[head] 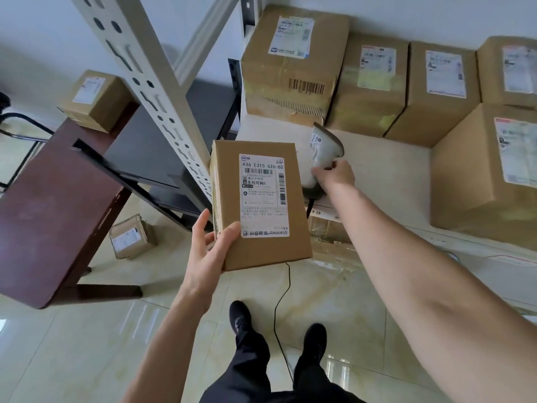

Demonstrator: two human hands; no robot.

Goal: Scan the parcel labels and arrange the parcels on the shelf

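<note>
Cardboard parcel (258, 205) in left hand (209, 245); right hand (334, 174) grips scanner (324, 152).

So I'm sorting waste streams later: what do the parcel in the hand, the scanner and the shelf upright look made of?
Parcel: brown matte cardboard, folded edges, with a white paper label. Scanner: likely plastic, smooth light-grey moulded shell, darker base. Shelf upright: probably painted metal, off-white with punched slots.

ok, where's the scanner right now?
Centre of the head view: the scanner is gripped in the right hand, over the front of the shelf, just right of the parcel in the left hand.
</note>
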